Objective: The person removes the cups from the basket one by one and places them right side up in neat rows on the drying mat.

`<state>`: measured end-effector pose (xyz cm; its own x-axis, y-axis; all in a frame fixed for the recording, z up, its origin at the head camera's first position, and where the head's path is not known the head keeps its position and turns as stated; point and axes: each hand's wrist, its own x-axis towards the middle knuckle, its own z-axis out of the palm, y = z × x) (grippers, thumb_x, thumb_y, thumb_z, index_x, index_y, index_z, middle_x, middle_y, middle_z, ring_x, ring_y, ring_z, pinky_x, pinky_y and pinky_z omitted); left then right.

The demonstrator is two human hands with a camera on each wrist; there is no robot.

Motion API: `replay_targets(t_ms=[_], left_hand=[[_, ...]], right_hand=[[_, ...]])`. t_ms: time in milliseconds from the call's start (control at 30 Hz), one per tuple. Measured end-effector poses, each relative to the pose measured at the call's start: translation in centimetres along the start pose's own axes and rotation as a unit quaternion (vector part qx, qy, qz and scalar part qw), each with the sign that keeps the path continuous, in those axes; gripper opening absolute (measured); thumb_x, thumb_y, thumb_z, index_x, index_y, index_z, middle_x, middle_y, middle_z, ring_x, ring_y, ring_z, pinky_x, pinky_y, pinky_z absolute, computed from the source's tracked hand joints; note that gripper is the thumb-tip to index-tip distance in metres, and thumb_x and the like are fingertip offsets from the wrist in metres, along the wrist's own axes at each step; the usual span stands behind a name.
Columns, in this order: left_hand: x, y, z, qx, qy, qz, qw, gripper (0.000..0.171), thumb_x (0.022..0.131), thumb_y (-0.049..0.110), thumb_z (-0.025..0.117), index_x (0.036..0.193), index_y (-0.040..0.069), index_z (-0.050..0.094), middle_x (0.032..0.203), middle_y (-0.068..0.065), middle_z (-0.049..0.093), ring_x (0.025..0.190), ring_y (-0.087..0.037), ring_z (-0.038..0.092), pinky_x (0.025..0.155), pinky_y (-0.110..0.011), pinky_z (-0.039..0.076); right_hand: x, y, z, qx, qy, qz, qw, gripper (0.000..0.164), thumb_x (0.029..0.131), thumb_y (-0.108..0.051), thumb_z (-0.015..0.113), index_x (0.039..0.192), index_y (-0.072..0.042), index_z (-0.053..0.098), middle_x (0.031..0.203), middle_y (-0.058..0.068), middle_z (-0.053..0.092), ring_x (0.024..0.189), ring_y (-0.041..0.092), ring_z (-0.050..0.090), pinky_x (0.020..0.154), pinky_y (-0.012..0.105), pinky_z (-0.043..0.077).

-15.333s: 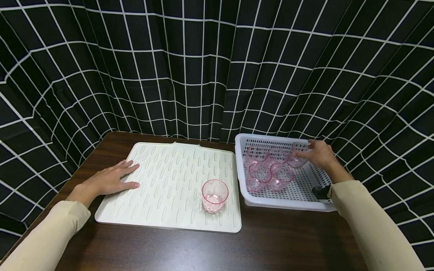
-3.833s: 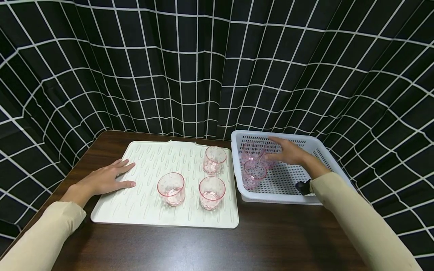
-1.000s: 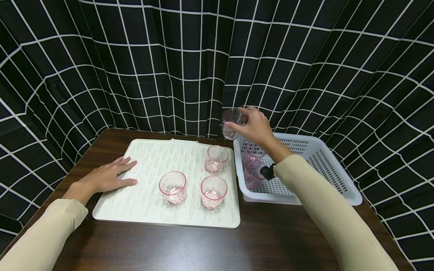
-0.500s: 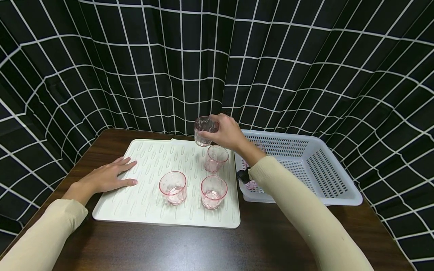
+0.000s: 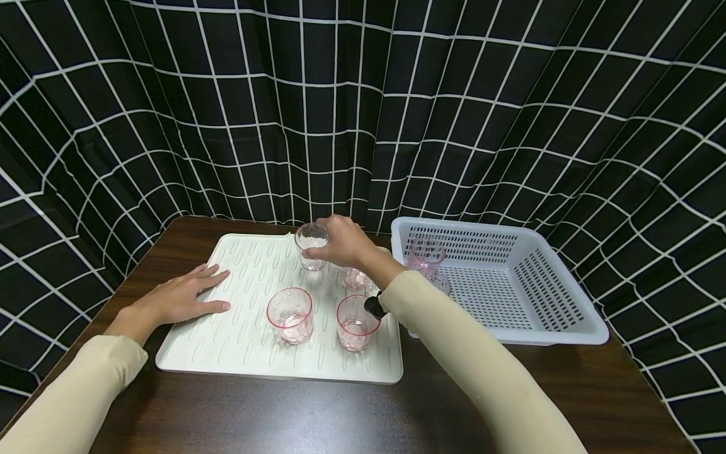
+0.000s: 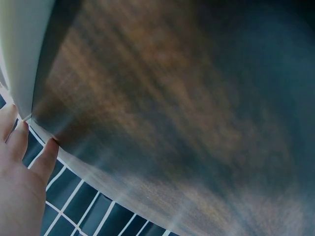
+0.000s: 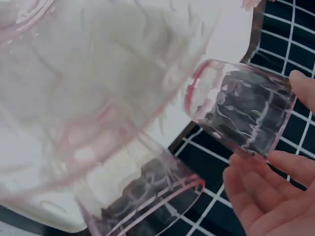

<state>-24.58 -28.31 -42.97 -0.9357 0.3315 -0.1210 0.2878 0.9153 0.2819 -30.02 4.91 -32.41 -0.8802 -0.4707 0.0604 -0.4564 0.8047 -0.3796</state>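
My right hand (image 5: 345,243) grips a clear pink-rimmed drinking glass (image 5: 311,247), upright at the back of the white ridged mat (image 5: 238,343). In the right wrist view thumb and fingers hold this glass (image 7: 241,108) near its rim. On the mat's front half stand two similar glasses, one at the middle (image 5: 290,315) and one at the right (image 5: 356,325). A third standing glass (image 5: 354,278) is partly hidden behind my right hand. My left hand (image 5: 176,297) rests flat with spread fingers on the mat's left edge; the left wrist view shows its fingers (image 6: 47,160) there.
A white perforated basket (image 5: 510,334) stands right of the mat, with a pink glass (image 5: 426,252) and another, partly covered glass (image 5: 438,281) at its left end. Dark brown table (image 5: 255,416) lies in front. A black grid-patterned curtain (image 5: 317,113) hangs behind.
Since the earliest frame, two more glasses stand on the mat. Over the last second my right hand has carried another glass from above the basket leftward and down to the mat's back. Left hand still.
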Motion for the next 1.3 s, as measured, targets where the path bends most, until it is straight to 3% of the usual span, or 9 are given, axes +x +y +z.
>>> replay_targets(t_ms=[233,467,800,900,1067,1300], left_hand=[[0.2,0.0,0.0,0.003,-0.001,-0.003,1.0000,0.095,0.085,0.074,0.056,0.152,0.008,0.040,0.158,-0.026,0.029,0.144,-0.050,0.022,0.097,-0.078,0.028],[0.3,0.2,0.0,0.003,0.000,0.001,1.0000,0.093,0.086,0.072,0.057,0.152,0.009,0.040,0.158,-0.026,0.029,0.144,-0.050,0.021,0.098,-0.078,0.029],[0.3,0.4,-0.1,0.002,0.001,-0.004,1.0000,0.094,0.086,0.073,0.057,0.152,0.009,0.040,0.158,-0.026,0.029,0.145,-0.050,0.021,0.101,-0.076,0.027],[0.3,0.3,0.0,0.002,-0.001,-0.003,1.0000,0.093,0.086,0.073,0.056,0.152,0.009,0.040,0.158,-0.026,0.029,0.145,-0.050,0.021,0.099,-0.078,0.028],[0.1,0.2,0.1,0.001,-0.001,-0.003,1.0000,0.093,0.086,0.073,0.057,0.152,0.009,0.041,0.158,-0.025,0.029,0.145,-0.049,0.022,0.099,-0.078,0.028],[0.0,0.1,0.1,-0.002,0.002,-0.004,1.0000,0.093,0.086,0.072,0.058,0.152,0.010,0.041,0.158,-0.025,0.030,0.145,-0.049,0.022,0.099,-0.078,0.028]], right_hand=[[0.3,-0.5,1.2,-0.025,-0.049,0.009,0.998,0.066,0.084,-0.042,0.079,0.137,-0.007,0.060,0.135,0.008,0.062,0.121,0.021,0.059,0.098,0.036,0.050],[0.3,-0.4,2.0,-0.021,-0.062,0.030,0.997,0.077,0.084,-0.042,0.079,0.144,-0.004,0.051,0.144,0.012,0.054,0.132,0.026,0.051,0.105,0.037,0.044],[0.2,-0.6,1.7,-0.024,-0.091,0.026,0.995,0.075,0.092,-0.042,0.070,0.149,-0.002,0.043,0.149,0.014,0.049,0.138,0.026,0.044,0.111,0.037,0.039],[-0.1,-0.6,1.0,-0.017,-0.078,0.008,0.997,0.074,0.093,-0.040,0.069,0.151,-0.004,0.041,0.151,0.013,0.046,0.140,0.026,0.041,0.112,0.038,0.037],[-0.7,0.3,-1.3,0.032,-0.021,-0.029,0.999,0.071,0.093,-0.038,0.070,0.150,-0.007,0.042,0.152,0.010,0.044,0.140,0.025,0.041,0.112,0.039,0.037],[-2.6,3.6,-5.3,0.129,0.036,-0.073,0.988,0.077,0.086,-0.034,0.079,0.149,-0.009,0.044,0.153,0.006,0.045,0.136,0.025,0.049,0.110,0.040,0.040]])
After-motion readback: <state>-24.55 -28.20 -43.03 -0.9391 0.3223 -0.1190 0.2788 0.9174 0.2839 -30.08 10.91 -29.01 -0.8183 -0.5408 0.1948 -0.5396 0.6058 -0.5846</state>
